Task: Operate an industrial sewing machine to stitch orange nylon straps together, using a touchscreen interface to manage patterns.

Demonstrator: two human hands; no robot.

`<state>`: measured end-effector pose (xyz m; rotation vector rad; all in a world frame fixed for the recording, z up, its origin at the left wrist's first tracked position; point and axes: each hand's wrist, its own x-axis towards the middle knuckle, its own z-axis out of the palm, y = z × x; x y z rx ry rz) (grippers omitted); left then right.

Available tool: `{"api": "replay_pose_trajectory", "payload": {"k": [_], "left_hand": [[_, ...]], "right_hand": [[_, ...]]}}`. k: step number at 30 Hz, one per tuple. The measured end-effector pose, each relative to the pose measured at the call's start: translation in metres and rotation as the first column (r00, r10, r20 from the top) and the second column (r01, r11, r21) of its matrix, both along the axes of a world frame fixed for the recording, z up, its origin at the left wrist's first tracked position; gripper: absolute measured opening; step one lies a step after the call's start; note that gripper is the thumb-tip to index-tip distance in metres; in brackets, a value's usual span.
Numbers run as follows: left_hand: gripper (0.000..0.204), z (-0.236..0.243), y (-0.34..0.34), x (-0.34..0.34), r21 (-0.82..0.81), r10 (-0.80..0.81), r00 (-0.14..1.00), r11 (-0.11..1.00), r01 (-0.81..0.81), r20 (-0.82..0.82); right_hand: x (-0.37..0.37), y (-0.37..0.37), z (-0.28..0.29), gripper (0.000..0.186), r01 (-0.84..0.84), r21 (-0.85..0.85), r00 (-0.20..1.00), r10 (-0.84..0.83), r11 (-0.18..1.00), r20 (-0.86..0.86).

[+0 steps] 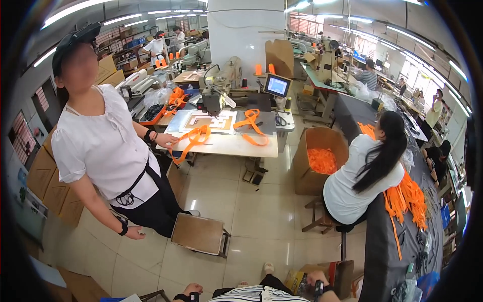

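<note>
My left hand (pixel 192 289) is low at the bottom edge, beside my striped top (pixel 266 294), its fingers curled in and nothing visible in them. To the right, my right hand (pixel 316 277) is also curled, with no object showing; it appears above or in front of a cardboard carton (pixel 343 278) and a yellow-and-black box (pixel 298 283). Both wrists wear dark bands. Whether either hand rests on something I cannot tell. Ahead on the floor stands a wooden stool (pixel 197 234), apart from my hands.
At left a person (pixel 108 141) stands, one hand on orange straps (pixel 191 143) on a sewing machine table (pixel 226 143). Another person (pixel 359 176) sits at right by a dark-covered table (pixel 375 241) bearing orange straps (pixel 405 201). A carton (pixel 307 173) holds orange pieces.
</note>
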<state>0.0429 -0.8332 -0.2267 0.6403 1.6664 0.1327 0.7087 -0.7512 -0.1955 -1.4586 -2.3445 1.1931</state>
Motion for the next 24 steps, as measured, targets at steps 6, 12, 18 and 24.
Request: {"api": "replay_pose_trajectory", "payload": {"k": [6, 12, 18, 24], "left_hand": [[0.03, 0.009, 0.053, 0.016, 0.226, 0.226, 0.971, 0.953, -0.204, -0.074], [0.038, 0.132, 0.12, 0.09, 0.052, 0.254, 0.96, 0.967, -0.249, -0.116], [0.043, 0.132, 0.131, 0.11, 0.129, 0.469, 0.873, 0.882, -0.453, -0.134], [0.044, 0.106, 0.165, 0.053, 0.178, 0.515, 0.846, 0.853, -0.49, -0.137]], "right_hand": [[-0.119, 0.311, 0.168, 0.021, 0.578, -0.108, 0.714, -0.566, 0.809, -0.412], [-0.225, 0.531, 0.3, 0.017, 0.385, -0.182, 0.674, -0.41, 0.905, -0.614], [-0.331, 0.687, 0.303, 0.018, 0.416, -0.284, 0.55, -0.488, 0.864, -0.678], [-0.401, 0.793, 0.265, 0.021, 0.458, -0.271, 0.501, -0.498, 0.846, -0.707]]}}
